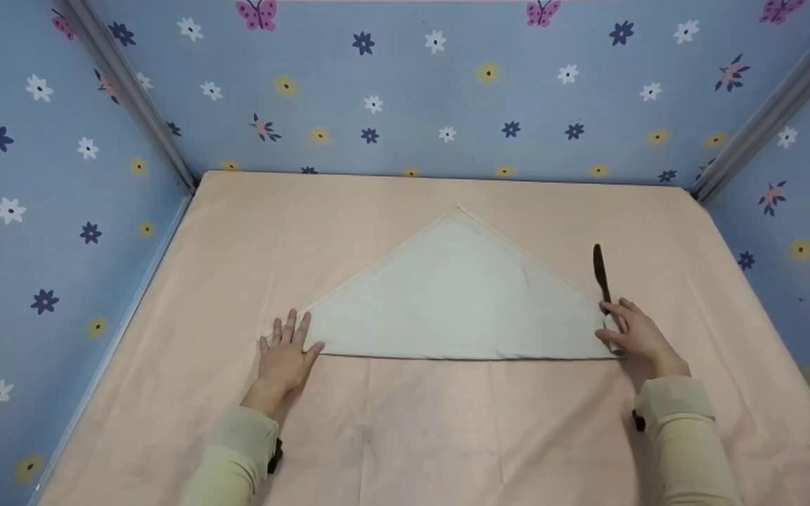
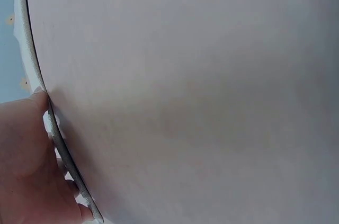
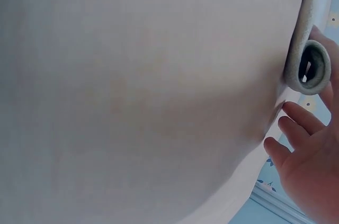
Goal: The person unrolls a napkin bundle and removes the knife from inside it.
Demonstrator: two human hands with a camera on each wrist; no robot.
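A white cloth napkin (image 1: pixel 440 302) lies folded into a triangle, its point away from me and its long folded edge towards me. With fingers spread, my left hand (image 1: pixel 287 360) rests flat on the napkin's left corner. At the right end my right hand (image 1: pixel 643 339) holds the rolled corner between thumb and fingers. A dark knife (image 1: pixel 599 270) sticks out of that roll, pointing away from me; its lower part is hidden by cloth and hand. In the right wrist view the roll's end (image 3: pixel 319 83) shows as a hollow spiral.
A pale peach cloth (image 1: pixel 419 429) with crease lines covers the table. Blue panels (image 1: pixel 405 70) printed with flowers and butterflies stand at the back and both sides, with grey posts (image 1: pixel 774 105) at the back corners.
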